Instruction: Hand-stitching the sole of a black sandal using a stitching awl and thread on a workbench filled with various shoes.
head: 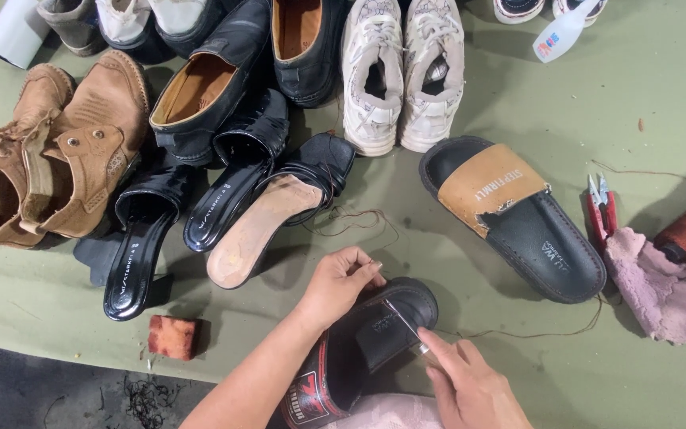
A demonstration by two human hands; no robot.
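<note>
Both hands work one black sandal (383, 330) at the table's near edge: left hand (341, 284) grips its toe, right hand (470, 385) pinches a needle (403, 322) into the strap. Stitching seems underway; next, I'd guess, the brown thread (533, 334) needs pulling through.

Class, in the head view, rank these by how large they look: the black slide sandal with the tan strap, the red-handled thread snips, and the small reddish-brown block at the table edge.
1. Black slide sandal
2. Red-handled thread snips
3. Reddish-brown block, though snips and block look close in size.
</note>
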